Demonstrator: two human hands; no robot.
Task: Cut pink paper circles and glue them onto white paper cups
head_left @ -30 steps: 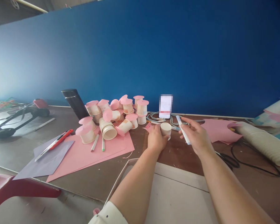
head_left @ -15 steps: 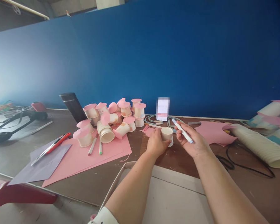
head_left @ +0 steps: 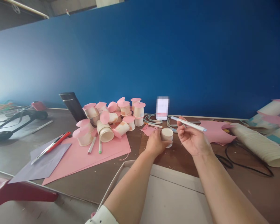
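Observation:
My left hand (head_left: 156, 142) is wrapped round the side of a small white paper cup (head_left: 167, 134), which stands with its open mouth up on the brown table. Close by on the right, my right hand (head_left: 193, 140) pinches a white marker pen (head_left: 191, 124) with a light blue end, raised above the table and lying nearly level across the fingers. The pen and the cup are apart. Behind my left hand lie pink paper pieces (head_left: 149, 130) and another slim pen (head_left: 154, 125).
Paper cups with pink discs (head_left: 124, 109) cluster at centre left, beside pink sheets (head_left: 102, 158), a red utility knife (head_left: 58, 143) and a black flask (head_left: 72, 105). A phone (head_left: 162, 109) leans on the blue wall. A long cup stack (head_left: 259, 143) lies right; an open box (head_left: 175, 189) sits below my arms.
My right hand has turned the marker pen to a flatter angle and its blue end has swung to the right. My left hand keeps its hold on the cup.

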